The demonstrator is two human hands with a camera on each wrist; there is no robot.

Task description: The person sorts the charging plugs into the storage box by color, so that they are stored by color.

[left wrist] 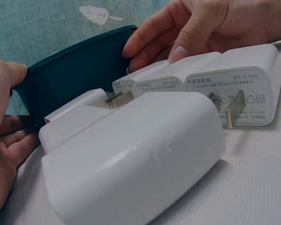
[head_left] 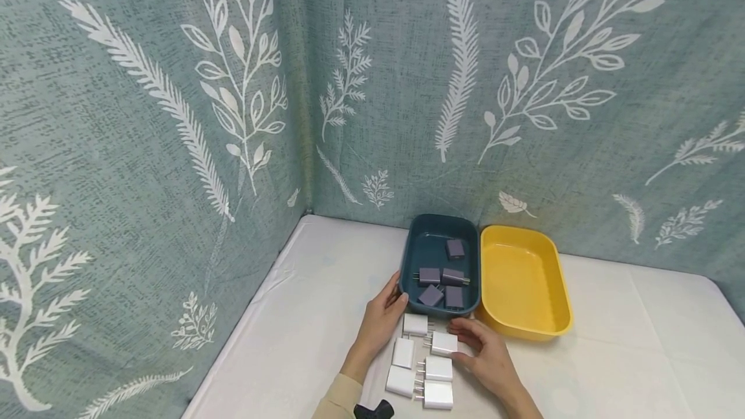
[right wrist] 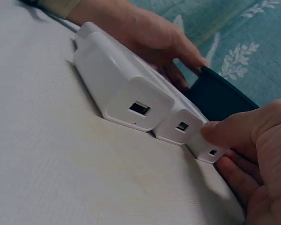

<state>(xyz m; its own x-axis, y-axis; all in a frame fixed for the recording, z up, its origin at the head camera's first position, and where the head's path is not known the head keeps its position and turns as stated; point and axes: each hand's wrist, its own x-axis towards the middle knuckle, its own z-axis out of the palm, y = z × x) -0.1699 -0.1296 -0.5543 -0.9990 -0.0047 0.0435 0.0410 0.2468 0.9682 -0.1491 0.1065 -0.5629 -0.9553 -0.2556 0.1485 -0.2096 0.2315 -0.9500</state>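
Note:
Several white charger plugs (head_left: 438, 368) lie in two rows on the white cloth, prongs facing inward. My right hand (head_left: 487, 359) holds the farthest charger plug (head_left: 444, 343) of the right row, thumb on its near side and fingers round its far side. Those fingertips come close to the front wall of the dark teal bin (left wrist: 79, 61). At that bin's front left corner, my left hand (head_left: 381, 317) grips with thumb and fingers around the outside. Inside the bin lie several dark purple charger plugs (head_left: 429, 276). USB ports on the white plugs show in the right wrist view.
A yellow bin (head_left: 526, 280) stands against the right side of the teal one. Behind both hangs a green curtain (head_left: 401, 83) with white leaf prints, which also runs along the left. White cloth (head_left: 640, 341) covers the table. A black object (head_left: 374, 410) shows by the left sleeve.

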